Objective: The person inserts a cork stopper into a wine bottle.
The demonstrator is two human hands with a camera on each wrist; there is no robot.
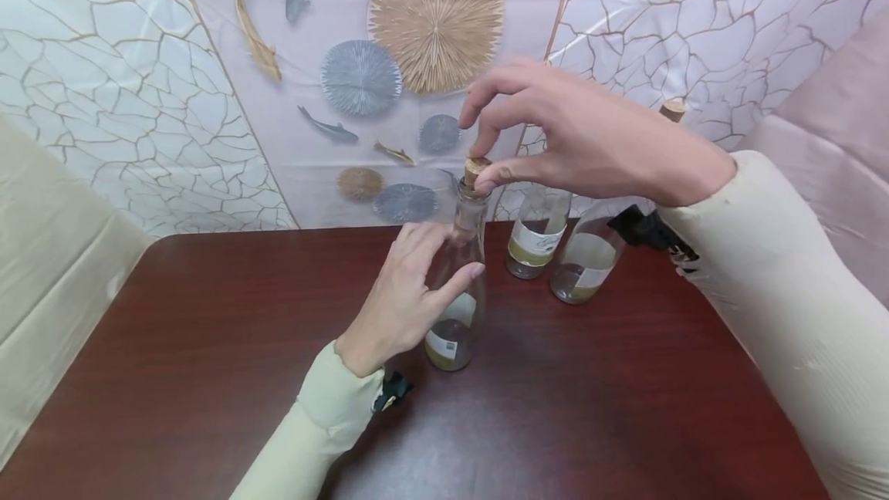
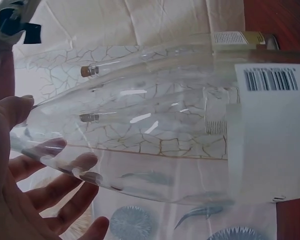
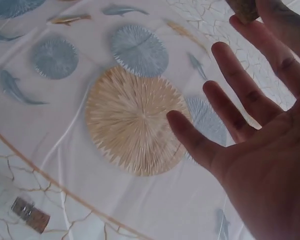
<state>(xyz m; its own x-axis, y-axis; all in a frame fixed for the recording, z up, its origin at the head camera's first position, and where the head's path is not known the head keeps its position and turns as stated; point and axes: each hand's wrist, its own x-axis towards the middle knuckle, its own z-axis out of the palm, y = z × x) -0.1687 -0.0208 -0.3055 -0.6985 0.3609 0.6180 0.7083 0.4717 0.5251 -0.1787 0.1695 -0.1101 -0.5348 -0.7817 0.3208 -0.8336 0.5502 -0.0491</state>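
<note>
A clear glass bottle (image 1: 458,319) with a white-and-olive label stands on the table in the head view. My left hand (image 1: 406,295) holds it below the neck, thumb on the near side and fingers behind. In the left wrist view those fingers (image 2: 82,162) wrap loosely about the bottle's narrowing upper part (image 2: 155,170). Above, my right hand (image 1: 590,130) pinches a cork (image 1: 475,168) between thumb and index finger at the bottle's mouth. How deep the cork sits cannot be told. The right wrist view shows the cork (image 3: 244,9) at its top edge, the other fingers spread.
Two more labelled glass bottles, one (image 1: 535,241) nearer the middle and another (image 1: 585,262) farther right, stand at the back of the dark red table (image 1: 590,407). Their corks (image 2: 85,71) show in the left wrist view. A patterned cloth (image 1: 278,145) hangs behind the table.
</note>
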